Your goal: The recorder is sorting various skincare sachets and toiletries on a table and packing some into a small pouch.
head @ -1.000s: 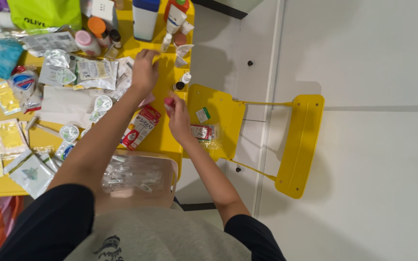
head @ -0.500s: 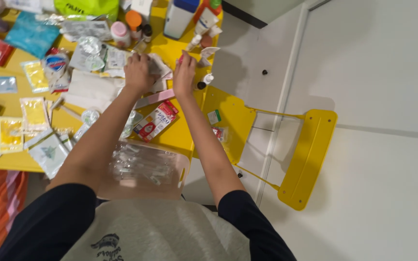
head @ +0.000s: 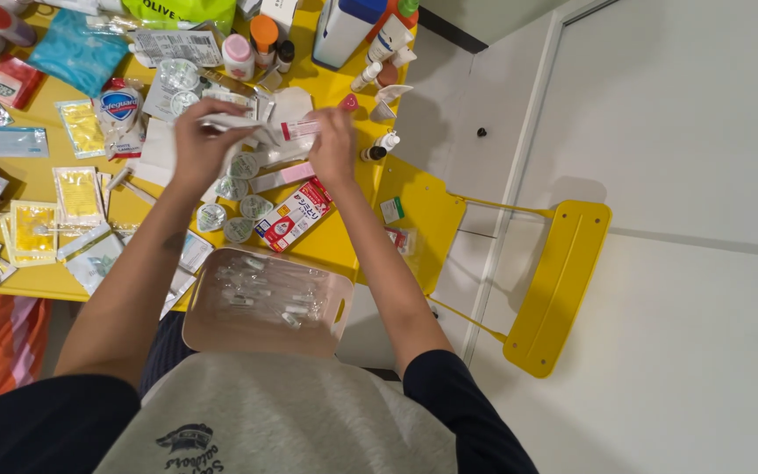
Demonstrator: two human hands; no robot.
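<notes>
Both hands are now lifted off the yellow surface and pulled closer to the person, and they are holding one thing between them, which they were not doing half a second ago. The left hand is closing its grip around one end of a long thin white tube with a red band. The right hand is pinching the other end, near the red band. The tube is lying level in the air, just above the middle of the surface.

Right under the hands, a flat pink box is lying beside a red and white carton. Small round foil-topped cups are sitting near them. A pale pink plastic tray full of little clear tubes is resting at the near edge, close to the person's grey top.

Yellow sachets are lying far to the left. A white bottle with a blue cap is standing at the far edge. A yellow metal chair is standing on the white floor to the right.
</notes>
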